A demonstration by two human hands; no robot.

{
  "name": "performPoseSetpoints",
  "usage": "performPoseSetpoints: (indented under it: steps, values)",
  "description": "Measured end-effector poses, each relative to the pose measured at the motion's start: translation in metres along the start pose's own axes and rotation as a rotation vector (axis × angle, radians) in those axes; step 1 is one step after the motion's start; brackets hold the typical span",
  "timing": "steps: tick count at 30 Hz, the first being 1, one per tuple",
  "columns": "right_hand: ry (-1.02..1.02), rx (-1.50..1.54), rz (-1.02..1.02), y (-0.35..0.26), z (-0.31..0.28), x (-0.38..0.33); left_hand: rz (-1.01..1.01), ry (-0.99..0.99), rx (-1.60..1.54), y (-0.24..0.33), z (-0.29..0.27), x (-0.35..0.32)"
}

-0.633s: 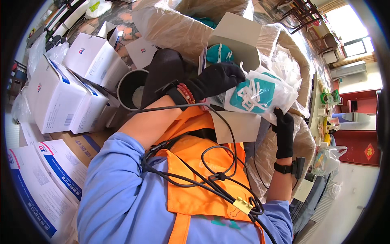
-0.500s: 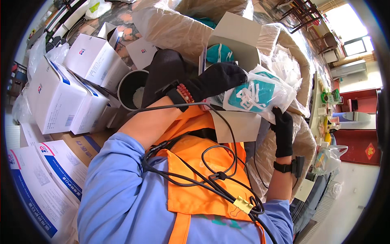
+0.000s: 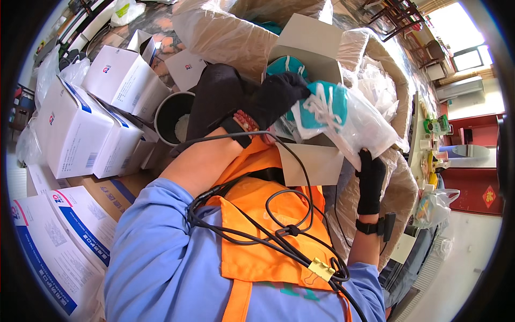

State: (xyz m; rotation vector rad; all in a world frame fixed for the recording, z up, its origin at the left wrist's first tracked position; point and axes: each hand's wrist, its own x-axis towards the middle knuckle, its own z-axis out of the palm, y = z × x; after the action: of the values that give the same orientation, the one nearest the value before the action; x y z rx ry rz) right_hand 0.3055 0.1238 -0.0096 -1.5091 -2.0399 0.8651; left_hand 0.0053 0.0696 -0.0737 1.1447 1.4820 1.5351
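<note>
The left hand (image 3: 276, 96), in a black glove, had its grip clamped on the top of a clear plastic bag (image 3: 348, 126), fingers curled over the bunched film at about the picture's 12 o'clock. The right hand (image 3: 371, 180), also black-gloved, gripped the lower corner of the same bag at about 4 o'clock of it, the fingers closed against the plastic. Between the two hands the bag hung tilted, its upper end toward 11 o'clock and its lower end toward 4 o'clock. Inside it lay teal face masks (image 3: 322, 110) with white straps, packed against the film near the left hand.

Just behind the bag, at 12 o'clock, stood an open cardboard box (image 3: 306, 40) with its flaps up; another teal mask (image 3: 284, 65) showed in its mouth. One flap of it hung down below the bag, touching the orange vest (image 3: 268, 252) worn over a blue sleeve (image 3: 161, 252). Black cables (image 3: 284, 231) looped across the vest. A dark watch-like band (image 3: 375, 226) sat on the right wrist, and a red beaded bracelet (image 3: 245, 121) on the left.

At 9 to 10 o'clock white cartons with blue print (image 3: 75, 129) were stacked close together, and beside them, near the left forearm, stood a round dark bin (image 3: 171, 115). Large clear-wrapped bundles (image 3: 225, 37) filled the space from 11 to 2 o'clock around the box.
</note>
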Motion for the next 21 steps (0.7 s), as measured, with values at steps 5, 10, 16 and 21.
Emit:
performPoseSetpoints:
  steps: [5, 10, 16, 21]
  values:
    - [0.031, -0.111, -0.158, 0.01, -0.003, -0.013, 0.076, 0.085, 0.241, 0.009, 0.008, 0.005]
    - [-0.029, -0.027, -0.204, 0.013, -0.008, -0.012, 0.283, -0.093, -0.117, 0.01, 0.016, 0.005]
    - [-0.038, 0.023, 0.01, 0.01, -0.007, -0.002, 0.413, -0.246, 0.105, 0.034, 0.005, -0.002]
    - [-0.037, -0.091, -0.127, 0.024, -0.008, 0.001, 0.529, -0.2, 0.159, 0.025, 0.0, 0.006]
